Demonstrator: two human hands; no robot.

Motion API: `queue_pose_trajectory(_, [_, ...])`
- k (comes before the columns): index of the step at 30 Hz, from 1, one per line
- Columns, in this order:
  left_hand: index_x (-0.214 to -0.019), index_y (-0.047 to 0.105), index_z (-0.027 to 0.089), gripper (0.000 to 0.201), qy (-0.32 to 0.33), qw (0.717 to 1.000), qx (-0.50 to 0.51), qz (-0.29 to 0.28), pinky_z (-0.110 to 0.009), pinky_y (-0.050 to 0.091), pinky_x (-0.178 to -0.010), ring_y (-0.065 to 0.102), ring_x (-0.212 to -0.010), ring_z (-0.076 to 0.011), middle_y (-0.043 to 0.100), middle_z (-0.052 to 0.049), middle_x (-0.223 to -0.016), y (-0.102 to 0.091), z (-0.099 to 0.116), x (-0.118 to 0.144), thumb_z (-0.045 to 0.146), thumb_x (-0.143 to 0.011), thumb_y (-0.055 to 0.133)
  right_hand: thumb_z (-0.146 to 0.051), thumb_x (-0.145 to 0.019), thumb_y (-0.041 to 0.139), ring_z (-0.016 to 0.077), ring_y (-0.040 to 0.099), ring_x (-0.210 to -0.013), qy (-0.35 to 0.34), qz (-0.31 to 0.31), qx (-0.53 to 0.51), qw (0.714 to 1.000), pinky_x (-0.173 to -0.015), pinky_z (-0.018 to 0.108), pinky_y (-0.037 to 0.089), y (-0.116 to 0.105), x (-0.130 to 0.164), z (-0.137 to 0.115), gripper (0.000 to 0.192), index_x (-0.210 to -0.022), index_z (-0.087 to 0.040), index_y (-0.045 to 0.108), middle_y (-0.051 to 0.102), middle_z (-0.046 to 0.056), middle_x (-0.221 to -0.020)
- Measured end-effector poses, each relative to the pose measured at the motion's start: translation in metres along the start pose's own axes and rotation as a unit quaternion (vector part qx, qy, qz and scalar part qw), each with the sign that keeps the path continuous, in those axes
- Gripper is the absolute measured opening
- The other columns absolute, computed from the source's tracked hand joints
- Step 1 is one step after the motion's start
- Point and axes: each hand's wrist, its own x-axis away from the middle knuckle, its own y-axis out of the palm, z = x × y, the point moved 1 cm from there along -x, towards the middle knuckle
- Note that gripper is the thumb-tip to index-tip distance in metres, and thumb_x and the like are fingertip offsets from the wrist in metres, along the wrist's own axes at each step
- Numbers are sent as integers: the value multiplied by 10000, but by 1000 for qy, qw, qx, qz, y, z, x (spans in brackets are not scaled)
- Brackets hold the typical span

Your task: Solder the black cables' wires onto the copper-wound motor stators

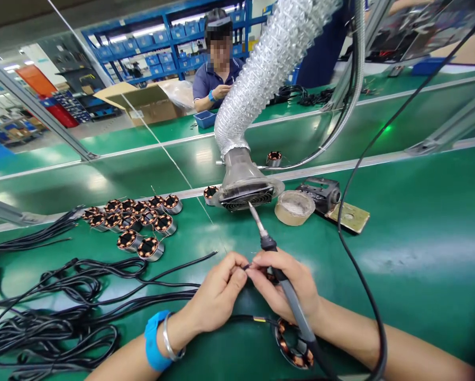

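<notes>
Hands meet at the near middle of the green bench (420, 222). Your left hand (217, 293) pinches the end of a thin black wire (237, 318) between thumb and fingertips. Your right hand (287, 288) pinches the same spot from the other side and also carries a soldering iron (279, 270) tucked through it. Iron: long axis runs from near right to far left, tip pointing up and away toward the fume hood (247, 193). Wound coil (295, 346): lies flat under your right wrist. More coils (136, 219): clustered to the far left. Loose black cables (58, 307): heaped at left. Tape roll (295, 207): just right of the hood.
</notes>
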Motion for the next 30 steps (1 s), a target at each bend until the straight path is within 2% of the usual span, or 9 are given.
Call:
queue_pose_trajectory(4, [-922,504,189,351,-31,998,51,19,-225,312,-556,358,-595,-101,460,31,-699,3,-6,3,502,-993,364,-105,-835,640,137,653,-613,9,6,11,1000,-580,246,570,2,0,-2,258,-1032,-252,561,666,-14,-764])
queue_pose_trajectory(7, [-954,483,200,330,-48,993,104,36,-209,263,-495,317,-536,-82,471,37,-703,7,-12,3,511,-987,378,-107,-834,651,139,658,-611,7,5,13,1000,-582,248,566,4,0,-4,254,-1023,-251,563,671,-19,-747])
queue_pose_trajectory(11, [-967,453,218,332,-58,985,156,54,-200,245,-464,274,-498,-76,394,65,-667,7,-13,0,543,-971,388,-116,-829,653,148,663,-618,2,-11,24,1000,-585,264,561,5,2,-6,226,-993,-252,576,688,-15,-758])
queue_pose_trajectory(13, [-941,464,214,331,-52,989,129,58,-204,288,-492,311,-531,-86,391,58,-681,4,-8,-2,536,-971,392,-104,-820,643,147,643,-605,-9,-27,21,999,-577,272,552,4,2,-7,240,-1004,-246,578,682,-7,-767])
queue_pose_trajectory(15, [-890,479,202,319,-36,996,52,58,-222,348,-568,381,-614,-107,438,37,-718,2,-1,-3,498,-979,399,-90,-805,633,154,617,-608,-31,-31,19,999,-575,293,540,1,-1,-7,289,-1044,-239,568,669,4,-772])
queue_pose_trajectory(19, [-876,495,199,241,-13,996,-81,21,-267,395,-679,482,-734,-151,543,0,-784,0,8,-5,367,-999,374,-74,-797,626,190,626,-717,-79,-45,25,996,-654,351,538,-3,-12,-9,386,-1139,-227,532,690,46,-866])
queue_pose_trajectory(24, [-915,519,201,183,-3,988,-156,-4,-302,430,-739,554,-816,-194,613,-34,-852,1,14,-8,280,-974,365,-57,-861,522,148,522,-572,-140,-109,49,983,-579,310,487,-6,-22,-8,276,-1087,-207,571,586,-8,-653])
queue_pose_trajectory(27, [-879,528,202,223,-10,979,-204,-21,-302,424,-737,538,-793,-191,588,-26,-823,-4,22,-13,339,-977,381,-73,-873,514,147,541,-622,-87,-99,70,989,-619,303,511,-16,-26,-2,256,-1072,-221,577,602,-4,-699])
queue_pose_trajectory(30, [-847,519,204,231,-16,979,-200,-43,-272,398,-685,498,-732,-160,550,3,-778,-9,26,-17,366,-975,415,-90,-858,552,136,613,-703,-1,-113,20,993,-686,281,549,-25,-28,5,280,-1102,-226,564,650,-2,-791])
